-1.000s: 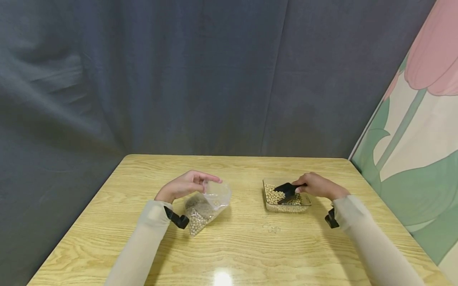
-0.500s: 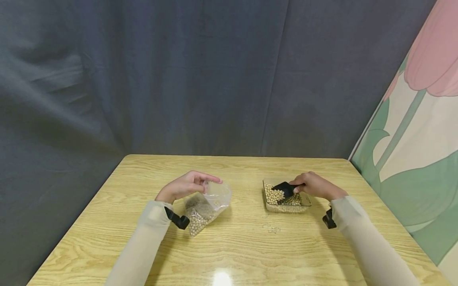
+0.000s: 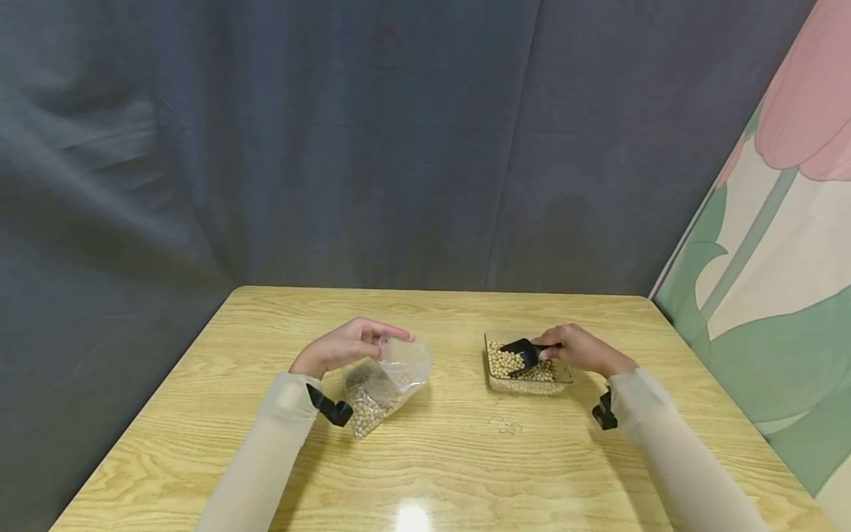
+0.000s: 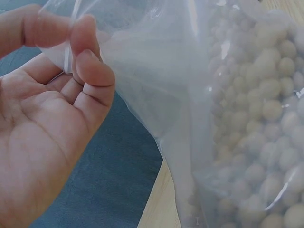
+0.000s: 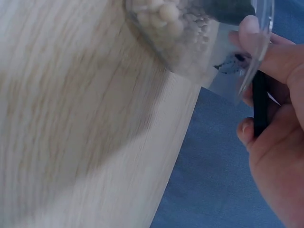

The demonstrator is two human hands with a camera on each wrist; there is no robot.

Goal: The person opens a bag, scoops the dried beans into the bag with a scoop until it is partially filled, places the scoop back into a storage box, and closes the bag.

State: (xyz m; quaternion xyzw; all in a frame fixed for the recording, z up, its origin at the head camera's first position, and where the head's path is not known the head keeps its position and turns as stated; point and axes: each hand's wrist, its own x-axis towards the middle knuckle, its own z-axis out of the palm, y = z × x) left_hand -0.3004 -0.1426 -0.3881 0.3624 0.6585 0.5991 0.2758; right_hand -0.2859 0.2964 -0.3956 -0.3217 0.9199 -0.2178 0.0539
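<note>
My left hand (image 3: 344,346) pinches the rim of a clear plastic zip bag (image 3: 407,363), whose mouth gapes toward the right. Pale round beans (image 4: 270,109) fill the lower part of the bag, which rests on the table. On the right, my right hand (image 3: 580,349) grips the handle of a black scoop (image 3: 524,353). The scoop's blade lies among beans (image 3: 503,360) in a clear rectangular container (image 3: 532,387). In the right wrist view the scoop's handle (image 5: 260,102) runs through my curled fingers, and the container's wall partly covers the thumb.
Both things stand on a wood-grain table (image 3: 425,473), with a stretch of tabletop between them. Faint small marks (image 3: 510,427) show in front of the container. A dark curtain (image 3: 372,148) hangs behind the table, and a flower-patterned panel (image 3: 784,281) stands at the right.
My right hand and the scoop have shifted slightly left within the container. The container itself sits a touch further left. My left hand and the bag look almost still.
</note>
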